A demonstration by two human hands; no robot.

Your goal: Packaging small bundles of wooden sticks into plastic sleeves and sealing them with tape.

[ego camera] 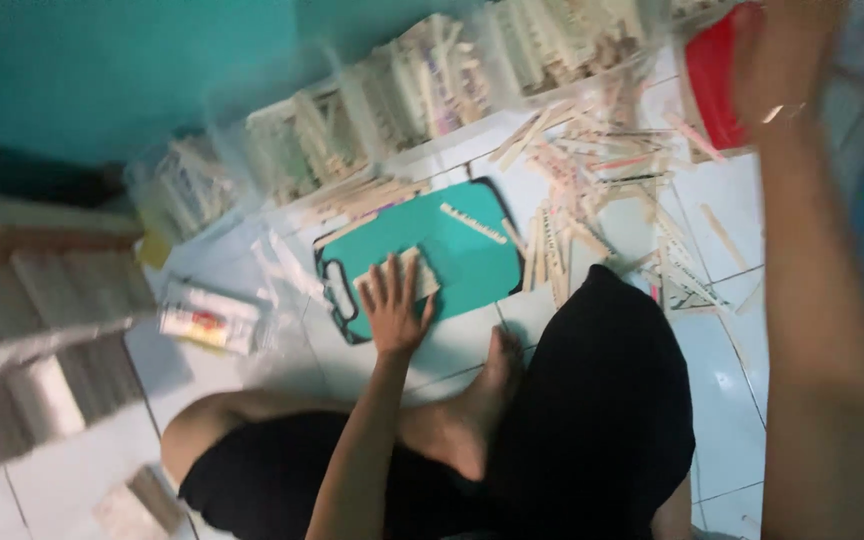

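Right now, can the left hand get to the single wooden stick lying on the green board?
Probably yes. The left hand lies flat on a small stick panel on the green board, and the lone stick lies on the same board just beyond it, with nothing between them.

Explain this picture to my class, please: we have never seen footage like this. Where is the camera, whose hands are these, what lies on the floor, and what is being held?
There is one picture, taken by a camera worn on a person's head and looking down, so it appears tilted. The person sits on a white tiled floor with legs folded. Their left hand lies flat, fingers spread, on a small block of wooden sticks resting on a green cutting board. Their right hand reaches up to a red container; the image is too blurred to tell whether it grips it. Loose wooden sticks are scattered beside the board, and clear tubs of sticks line a teal wall.
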